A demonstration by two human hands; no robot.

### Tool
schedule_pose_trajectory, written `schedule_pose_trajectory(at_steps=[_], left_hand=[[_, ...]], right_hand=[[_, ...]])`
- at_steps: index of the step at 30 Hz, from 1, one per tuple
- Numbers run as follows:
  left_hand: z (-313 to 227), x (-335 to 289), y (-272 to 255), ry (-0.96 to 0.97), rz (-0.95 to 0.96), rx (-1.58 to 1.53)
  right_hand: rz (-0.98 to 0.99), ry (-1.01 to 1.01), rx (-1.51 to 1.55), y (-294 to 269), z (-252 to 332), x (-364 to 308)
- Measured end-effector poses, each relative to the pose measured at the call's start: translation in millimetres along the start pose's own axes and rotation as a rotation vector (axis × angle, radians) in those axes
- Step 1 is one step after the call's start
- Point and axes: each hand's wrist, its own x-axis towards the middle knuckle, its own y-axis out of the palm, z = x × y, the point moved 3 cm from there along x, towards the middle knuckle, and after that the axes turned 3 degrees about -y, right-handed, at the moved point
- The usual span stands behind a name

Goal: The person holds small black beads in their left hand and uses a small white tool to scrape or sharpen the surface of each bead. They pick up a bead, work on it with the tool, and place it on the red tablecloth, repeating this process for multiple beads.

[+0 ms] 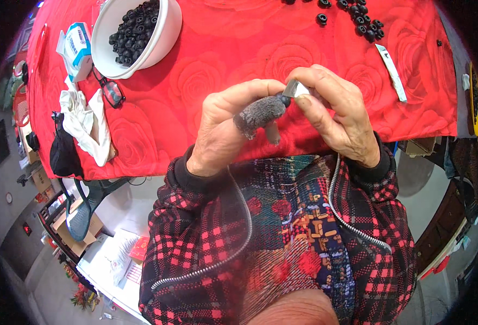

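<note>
My left hand [217, 122] is closed above the near edge of the red table, pinching a small black round part [285, 100]. A fuzzy grey finger sleeve [259, 115] covers one of its digits. In my right hand [339, 111], a small flat blade [291, 88] with a silvery face is pinched between thumb and forefinger. The blade touches or nearly touches the black part; the exact contact is too small to make out. A white bowl [168, 32] at the far left holds many similar black parts [136, 35]. More loose black parts [361, 20] lie at the far right.
A red rose-patterned cloth [195, 76] covers the table. Left of the bowl stands a blue-and-white box [76, 49]. Glasses [112, 93], a white cloth [90, 122] and a black cloth item [64, 146] lie nearby. A narrow white packet [391, 73] is on the right.
</note>
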Motion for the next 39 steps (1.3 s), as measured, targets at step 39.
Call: schedule_pose_trajectory(at_steps=[39], left_hand=[[10,13,-18,-0.198,-0.066,-0.289]], right_hand=[[0.207,-0.135,0.161,7,-26,-3]])
